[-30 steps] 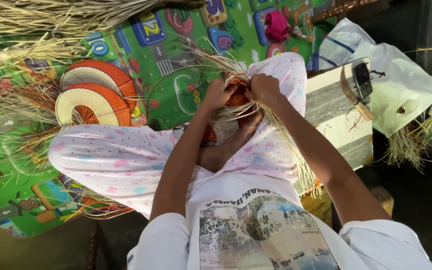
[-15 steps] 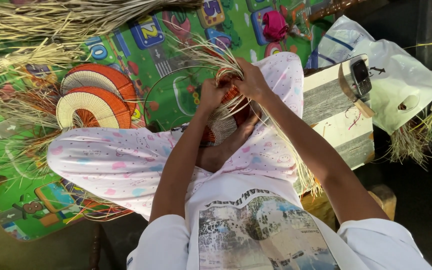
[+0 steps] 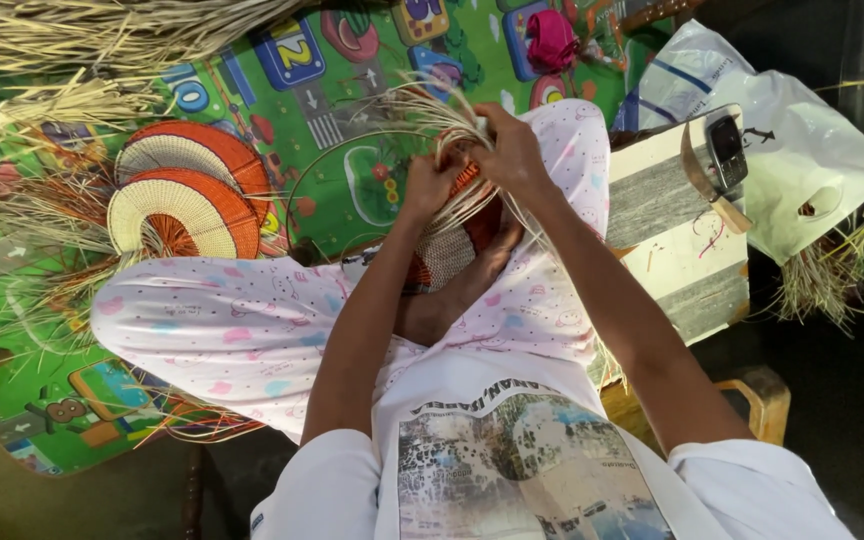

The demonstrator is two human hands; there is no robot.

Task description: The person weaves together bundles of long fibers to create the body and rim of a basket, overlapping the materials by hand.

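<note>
Up close, both hands grip the work — left hand [image 3: 430,185] and right hand [image 3: 514,152] clenched on straw strands [image 3: 432,110] above the half-woven fan [image 3: 452,245] on the lap; dry fibres might snap if pulled hard.

Your two hands, left hand [image 3: 430,185] and right hand [image 3: 514,150], meet over the half-woven fan [image 3: 449,250] above your lap. Left of your knee, two finished fans [image 3: 187,200] lie overlapping on the play mat [image 3: 352,80]. Right of your knee stands a block [image 3: 672,230], with a phone [image 3: 725,150] on it. Straw bundles [image 3: 72,40] lie on the mat beyond the fans.
</note>
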